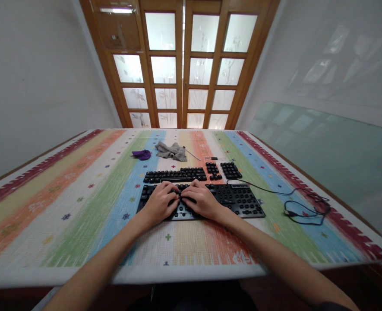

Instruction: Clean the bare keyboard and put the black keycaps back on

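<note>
A black keyboard (239,199) lies crosswise on the table before me; bare key stems show on its right part, and caps sit at its left end. My left hand (161,199) rests on its middle-left part, fingers curled and thumb close to the index finger. Against it from the other side comes my right hand (202,199), also curled, with the fingertips of both hands nearly meeting over the keys. Whatever they pinch is too small and covered to make out. Just behind the keyboard, loose black keycaps (194,173) lie in rows, with a number-pad block of keycaps (231,170) at the right.
A black cable (307,222) runs from the keyboard and coils at the right. Farther back lie a grey cloth (171,151), a purple band-like item (141,154) and a small thin tool (212,158). A striped tablecloth (90,207) covers the table; wooden glazed doors (182,65) stand beyond.
</note>
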Motion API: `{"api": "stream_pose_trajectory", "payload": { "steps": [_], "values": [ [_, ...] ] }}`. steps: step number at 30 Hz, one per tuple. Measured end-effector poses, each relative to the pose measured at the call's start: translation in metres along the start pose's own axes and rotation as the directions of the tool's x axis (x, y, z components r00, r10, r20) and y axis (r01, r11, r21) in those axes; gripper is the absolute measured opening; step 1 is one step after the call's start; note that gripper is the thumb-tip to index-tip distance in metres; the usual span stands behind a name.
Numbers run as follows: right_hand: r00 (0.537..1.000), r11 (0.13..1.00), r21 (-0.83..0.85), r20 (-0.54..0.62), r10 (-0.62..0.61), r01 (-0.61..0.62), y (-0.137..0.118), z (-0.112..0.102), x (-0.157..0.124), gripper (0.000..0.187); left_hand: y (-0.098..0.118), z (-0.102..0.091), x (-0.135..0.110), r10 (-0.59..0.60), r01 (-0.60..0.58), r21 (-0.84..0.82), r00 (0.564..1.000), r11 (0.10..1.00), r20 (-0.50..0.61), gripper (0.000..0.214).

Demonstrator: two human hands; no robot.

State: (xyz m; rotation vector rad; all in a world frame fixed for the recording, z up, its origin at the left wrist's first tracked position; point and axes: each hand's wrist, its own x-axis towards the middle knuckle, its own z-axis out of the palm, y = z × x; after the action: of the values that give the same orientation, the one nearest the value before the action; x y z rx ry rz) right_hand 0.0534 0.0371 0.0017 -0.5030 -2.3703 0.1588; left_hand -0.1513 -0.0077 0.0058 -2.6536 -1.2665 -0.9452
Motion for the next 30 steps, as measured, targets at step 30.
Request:
{"api": "stream_pose_trajectory", "payload": {
  "steps": [30],
  "values": [
    [0.999,0.998,-0.065,-0.039,-0.019,0.017,-0.001,0.005,-0.003,0.018,0.011,0.007,-0.007,0.002,0.002,0.036,0.993,0.999,-0.114,0.016]
  ]
}}
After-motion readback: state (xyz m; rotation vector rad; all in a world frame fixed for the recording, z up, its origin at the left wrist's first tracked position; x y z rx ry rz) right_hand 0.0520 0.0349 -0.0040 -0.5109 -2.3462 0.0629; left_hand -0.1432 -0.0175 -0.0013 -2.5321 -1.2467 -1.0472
